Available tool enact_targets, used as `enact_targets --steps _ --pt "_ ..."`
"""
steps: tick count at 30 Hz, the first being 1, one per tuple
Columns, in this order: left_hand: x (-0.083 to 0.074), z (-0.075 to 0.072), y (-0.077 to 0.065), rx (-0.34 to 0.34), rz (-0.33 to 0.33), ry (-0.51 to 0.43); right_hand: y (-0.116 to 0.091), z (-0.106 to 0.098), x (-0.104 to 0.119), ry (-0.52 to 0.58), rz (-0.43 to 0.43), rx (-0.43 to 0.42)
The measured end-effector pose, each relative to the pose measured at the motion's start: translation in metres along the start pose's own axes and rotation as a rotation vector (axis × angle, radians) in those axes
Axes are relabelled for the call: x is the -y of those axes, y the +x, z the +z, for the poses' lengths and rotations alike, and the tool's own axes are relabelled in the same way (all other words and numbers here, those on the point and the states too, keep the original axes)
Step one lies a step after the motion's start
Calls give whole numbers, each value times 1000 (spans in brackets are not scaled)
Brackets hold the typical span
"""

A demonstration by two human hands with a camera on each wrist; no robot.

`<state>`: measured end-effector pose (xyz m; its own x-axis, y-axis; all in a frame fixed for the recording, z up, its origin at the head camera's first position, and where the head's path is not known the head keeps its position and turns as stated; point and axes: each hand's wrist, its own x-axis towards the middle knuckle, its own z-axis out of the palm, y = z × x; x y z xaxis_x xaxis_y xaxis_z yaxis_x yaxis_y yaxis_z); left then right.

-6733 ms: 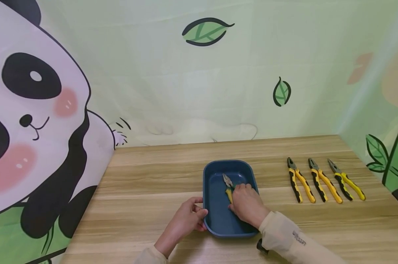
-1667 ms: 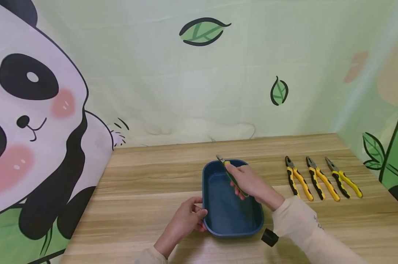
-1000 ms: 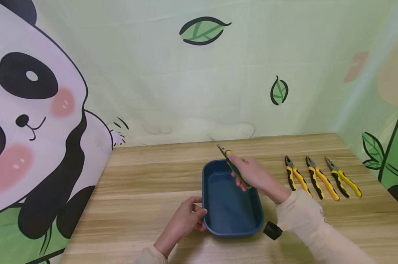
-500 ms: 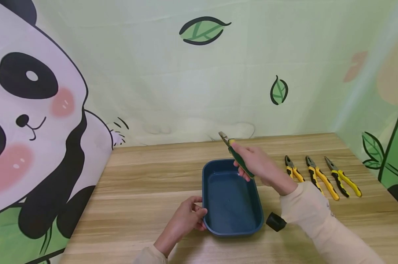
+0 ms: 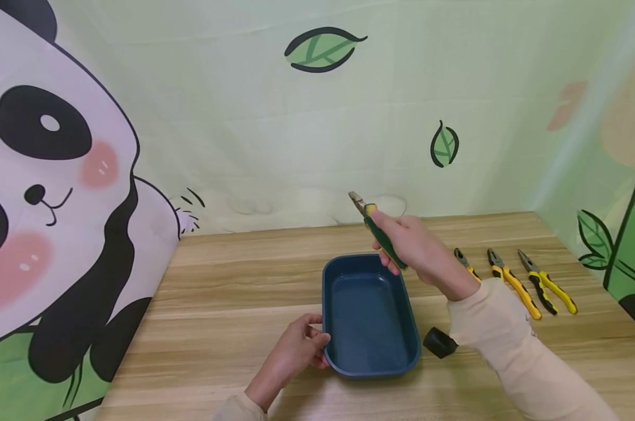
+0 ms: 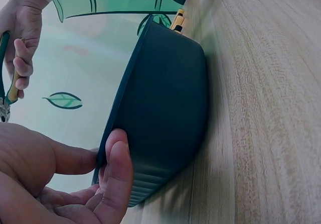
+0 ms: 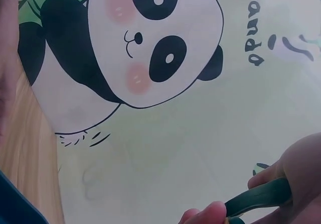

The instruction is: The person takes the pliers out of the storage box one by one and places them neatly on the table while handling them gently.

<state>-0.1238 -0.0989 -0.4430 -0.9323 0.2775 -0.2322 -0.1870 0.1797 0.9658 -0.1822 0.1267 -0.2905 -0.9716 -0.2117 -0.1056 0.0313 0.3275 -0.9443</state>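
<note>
My right hand (image 5: 409, 242) grips a pair of pliers (image 5: 383, 240) with green and yellow handles, held in the air above the far right side of a blue tray. The metal head points up and to the left. My left hand (image 5: 302, 345) pinches the left rim of the blue tray (image 5: 370, 374) near its front corner; in the left wrist view the thumb and fingers (image 6: 118, 169) clasp the rim. Nothing lies inside the tray. In the right wrist view a green handle (image 7: 258, 196) passes through the curled right hand.
To the right lie three pairs of pliers with yellow and black handles: one pair of pliers (image 5: 465, 263) partly behind my right arm, another pair of pliers (image 5: 523, 295), and long-nose pliers (image 5: 549, 283). A panda-print cloth (image 5: 233, 117) stands behind the wooden table (image 5: 233, 280).
My right hand picked the green-handled pliers out of the tray and has lifted them up and away, toward the backdrop. My left hand has stayed on the tray rim.
</note>
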Motion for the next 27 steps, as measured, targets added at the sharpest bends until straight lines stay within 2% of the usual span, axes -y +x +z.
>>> enact_targets --steps 4,10,19,27 --pt "0 0 0 0 1 1 -1 2 2 -37 -21 -24" --pt "1 0 1 -1 -4 4 -4 5 1 -147 -69 -65" --pt "3 -1 2 -1 -7 5 -5 16 1 -408 -162 -155" --pt "2 -1 1 3 -3 -6 -6 23 -2 -461 -195 -222"
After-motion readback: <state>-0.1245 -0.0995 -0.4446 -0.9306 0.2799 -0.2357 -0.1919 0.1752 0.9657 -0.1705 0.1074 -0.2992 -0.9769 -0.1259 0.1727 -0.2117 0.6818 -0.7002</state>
